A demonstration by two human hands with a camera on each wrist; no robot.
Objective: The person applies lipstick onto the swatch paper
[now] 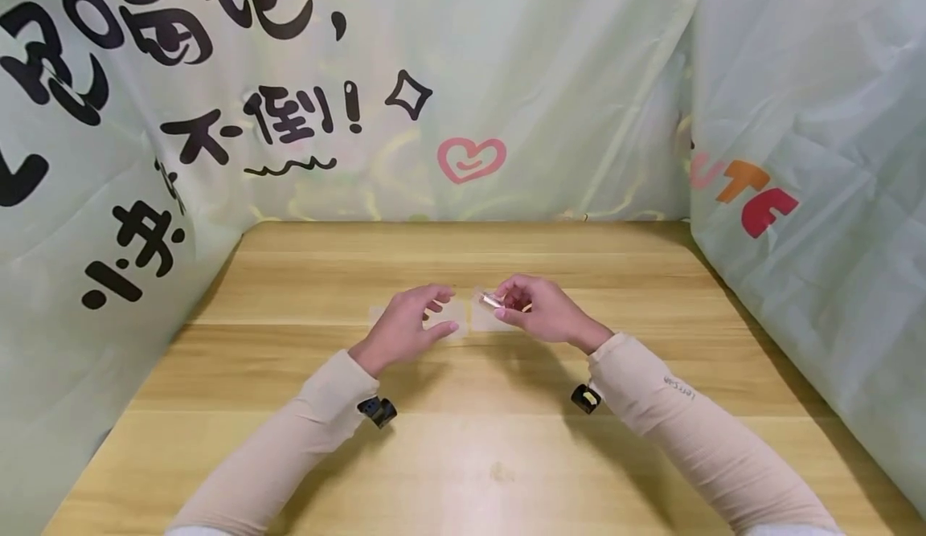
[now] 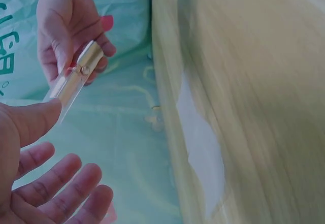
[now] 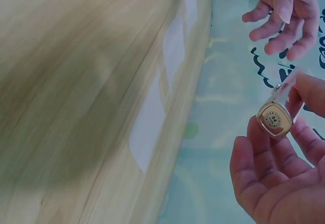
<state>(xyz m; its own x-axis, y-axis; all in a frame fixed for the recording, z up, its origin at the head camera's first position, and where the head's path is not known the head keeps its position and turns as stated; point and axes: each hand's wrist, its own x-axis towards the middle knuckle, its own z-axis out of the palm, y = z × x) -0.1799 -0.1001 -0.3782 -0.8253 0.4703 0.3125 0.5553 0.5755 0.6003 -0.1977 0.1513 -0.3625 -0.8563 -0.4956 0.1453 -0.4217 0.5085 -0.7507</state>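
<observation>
My right hand (image 1: 547,311) pinches a lipstick tube (image 1: 490,300) between thumb and fingertips, over the middle of the table. The tube has a gold base and a clear cap. In the right wrist view the lipstick's end (image 3: 274,119) carries a round label marked 04. To the left, my left hand (image 1: 407,323) has its fingers spread and slightly bent, with nothing in it. The left thumb overlaps the clear end of the lipstick (image 2: 90,56) in the left wrist view, while the head view shows a gap between them.
Pale paper pieces (image 3: 149,127) lie on the wooden table (image 1: 463,456) below the hands. Light green printed cloth (image 1: 564,78) hangs along the back and both sides of the table. Small black wrist cameras hang under both beige sleeves (image 1: 694,407).
</observation>
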